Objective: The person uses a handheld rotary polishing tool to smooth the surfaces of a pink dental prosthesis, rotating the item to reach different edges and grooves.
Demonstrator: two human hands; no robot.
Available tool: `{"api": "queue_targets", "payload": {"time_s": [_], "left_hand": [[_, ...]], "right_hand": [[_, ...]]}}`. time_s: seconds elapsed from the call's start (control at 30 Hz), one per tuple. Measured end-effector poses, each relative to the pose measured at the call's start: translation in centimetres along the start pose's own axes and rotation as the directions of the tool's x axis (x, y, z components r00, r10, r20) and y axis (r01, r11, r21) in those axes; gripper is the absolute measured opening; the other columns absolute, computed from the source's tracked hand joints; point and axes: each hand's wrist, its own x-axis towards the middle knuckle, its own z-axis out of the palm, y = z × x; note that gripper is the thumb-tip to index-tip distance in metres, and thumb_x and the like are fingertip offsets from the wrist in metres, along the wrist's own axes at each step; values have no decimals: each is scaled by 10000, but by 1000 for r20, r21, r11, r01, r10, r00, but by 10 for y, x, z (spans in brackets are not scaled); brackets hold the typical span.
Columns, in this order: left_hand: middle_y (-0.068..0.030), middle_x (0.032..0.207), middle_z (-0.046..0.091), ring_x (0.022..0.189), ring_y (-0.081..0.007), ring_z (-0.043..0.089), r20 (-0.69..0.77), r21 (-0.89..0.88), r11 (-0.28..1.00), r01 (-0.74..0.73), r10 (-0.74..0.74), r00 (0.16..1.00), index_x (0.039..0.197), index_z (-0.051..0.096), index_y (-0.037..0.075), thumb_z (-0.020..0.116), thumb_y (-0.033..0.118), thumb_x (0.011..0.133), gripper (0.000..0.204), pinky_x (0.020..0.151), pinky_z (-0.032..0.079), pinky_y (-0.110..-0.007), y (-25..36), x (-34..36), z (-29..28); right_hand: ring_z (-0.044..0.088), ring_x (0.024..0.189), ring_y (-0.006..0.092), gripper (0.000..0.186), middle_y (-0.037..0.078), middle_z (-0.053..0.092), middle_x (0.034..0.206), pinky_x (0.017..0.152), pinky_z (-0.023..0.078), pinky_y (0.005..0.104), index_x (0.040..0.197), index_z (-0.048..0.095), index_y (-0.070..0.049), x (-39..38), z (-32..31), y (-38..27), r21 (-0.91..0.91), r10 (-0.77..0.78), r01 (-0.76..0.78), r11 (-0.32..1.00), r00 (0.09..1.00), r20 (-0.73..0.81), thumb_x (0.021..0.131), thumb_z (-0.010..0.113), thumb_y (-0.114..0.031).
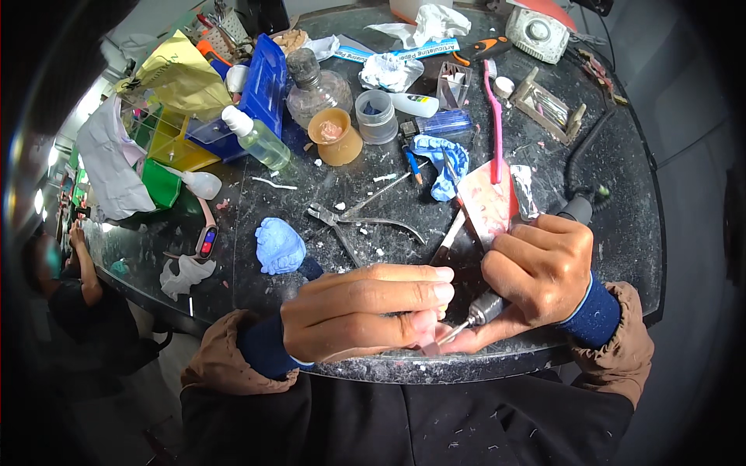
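Note:
My right hand [540, 268] is wrapped round a rotary handpiece [486, 308], whose thin metal shank slants down to the left. At the near edge of the bench, my left hand [365, 311] pinches a small pink-and-cream dental piece [441, 311] against the tool's tip. Fingers cover most of that piece, so its exact kind cannot be made out. A blue dental cast [280, 246] stands just beyond my left wrist. Wire pliers [336, 220] lie with handles spread ahead of my left hand. Past my right knuckles lies a pink wax sheet [488, 198].
Another blue cast [441, 165], a pink toothbrush [495, 124] and a spray bottle [260, 141] are farther back. A glass burner bottle [317, 87] stands near an orange-brown cup [336, 140]. The handpiece's cord [584, 155] runs along the right. Another person [81, 291] is at far left.

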Motion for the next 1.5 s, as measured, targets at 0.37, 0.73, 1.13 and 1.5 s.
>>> {"api": "queue_targets", "payload": {"time_s": [0.37,0.73,1.13,1.5], "left_hand": [[-202,978,656,889,-334,685,-56,43,998,-43,45,997,911,619,-38,826,-18,637,344,729,610,-364,1,0,3],[-235,1179,563,1027,-310,634,-58,-315,897,309,-343,937,1078,574,-26,852,-22,605,548,825,588,-378,4,3,-6],[-126,1200,556,1005,-196,606,110,-643,532,551,-648,754,1260,498,-4,852,56,628,727,791,586,-316,3,2,-10],[-144,1264,541,1170,-269,549,328,-862,15,506,-746,580,1200,481,68,868,122,631,691,975,476,-379,-3,-7,-8]], "right_hand": [[501,435,124,668,-17,448,534,403,343,247,581,454,-106,4,-3,-3,45,89,-85,995,994,-71,578,705,-725],[424,391,115,665,-17,387,507,373,274,241,540,394,-122,-3,-8,6,43,-31,39,998,985,-168,554,747,-686],[455,398,126,621,-22,453,503,387,299,256,575,495,-118,-7,1,7,24,251,-250,968,953,-170,437,849,-609],[448,406,136,602,-13,469,516,408,284,271,654,511,-108,-10,6,7,76,162,-149,986,964,-210,486,839,-584]]}}
